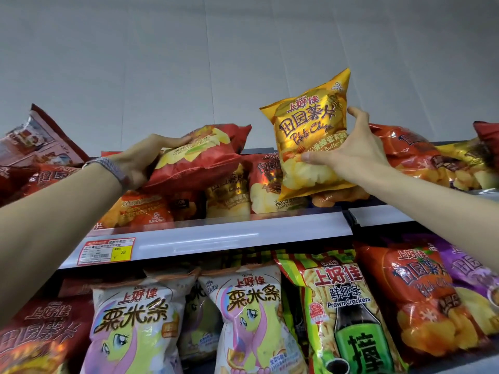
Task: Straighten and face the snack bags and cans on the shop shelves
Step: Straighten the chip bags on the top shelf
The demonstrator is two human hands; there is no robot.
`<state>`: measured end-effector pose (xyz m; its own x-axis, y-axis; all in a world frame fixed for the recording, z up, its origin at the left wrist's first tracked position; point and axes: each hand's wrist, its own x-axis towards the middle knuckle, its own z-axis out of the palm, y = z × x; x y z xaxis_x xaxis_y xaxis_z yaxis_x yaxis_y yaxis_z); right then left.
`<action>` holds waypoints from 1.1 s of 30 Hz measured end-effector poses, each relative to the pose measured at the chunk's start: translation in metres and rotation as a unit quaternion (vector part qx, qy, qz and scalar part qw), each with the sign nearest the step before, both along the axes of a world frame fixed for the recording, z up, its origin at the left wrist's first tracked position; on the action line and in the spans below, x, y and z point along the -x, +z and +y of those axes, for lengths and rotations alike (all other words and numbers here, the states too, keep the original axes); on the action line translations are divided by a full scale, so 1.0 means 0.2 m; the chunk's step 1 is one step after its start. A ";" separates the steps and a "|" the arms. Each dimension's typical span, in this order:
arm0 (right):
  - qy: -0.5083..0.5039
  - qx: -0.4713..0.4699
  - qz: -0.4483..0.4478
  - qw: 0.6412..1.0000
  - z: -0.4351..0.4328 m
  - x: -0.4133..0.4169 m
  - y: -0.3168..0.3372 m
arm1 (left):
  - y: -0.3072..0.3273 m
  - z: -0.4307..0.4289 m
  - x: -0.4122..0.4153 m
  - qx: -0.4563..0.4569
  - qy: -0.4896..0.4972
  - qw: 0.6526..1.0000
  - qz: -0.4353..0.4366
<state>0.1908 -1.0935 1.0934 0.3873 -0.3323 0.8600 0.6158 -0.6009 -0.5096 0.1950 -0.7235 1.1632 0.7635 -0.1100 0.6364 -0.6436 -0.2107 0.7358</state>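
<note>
Closest to me, below the price rail, the lower shelf was packed. Pony corn-stick bags stood face out under the rail's middle, with a green prawn cracker bag leaning just right of them. An orange chip bag and a purple bag sat under the rail's right end. A red and yellow price tag was stuck on the rail's left end.

Both bare forearms were up past the rail. Above its left half, the left hand (grey strap on that wrist) gripped a red chip bag by its left end, fingers curled over the top. The bag lay on its side over the row of chip bags standing behind the rail. Couldn't see where the thumb was.

Above the rail's right half, the right hand pinched a yellow potato chip bag by its right edge, thumb pressed on the front, fingers wrapped behind. That bag was upright, front facing out, tipped a little, with its bottom a bit above the rail and in front of the row.

Further back, right of the rail, more orange bags lay slumped on the top shelf. Behind everything was a plain grey wall.
</note>
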 end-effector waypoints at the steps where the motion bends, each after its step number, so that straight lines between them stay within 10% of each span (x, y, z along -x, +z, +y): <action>1: 0.011 -0.004 0.002 1.000 0.02 0.00 0.00 | -0.01 0.00 0.02 0.014 -0.018 1.000 -0.002; 26: 0.214 0.086 0.235 0.944 0.81 -0.37 0.06 | -0.12 0.10 0.10 0.118 -0.114 0.987 -0.003; 33: 0.275 0.045 0.194 0.941 0.82 -0.37 0.10 | -0.08 0.10 0.09 0.087 0.000 0.995 -0.037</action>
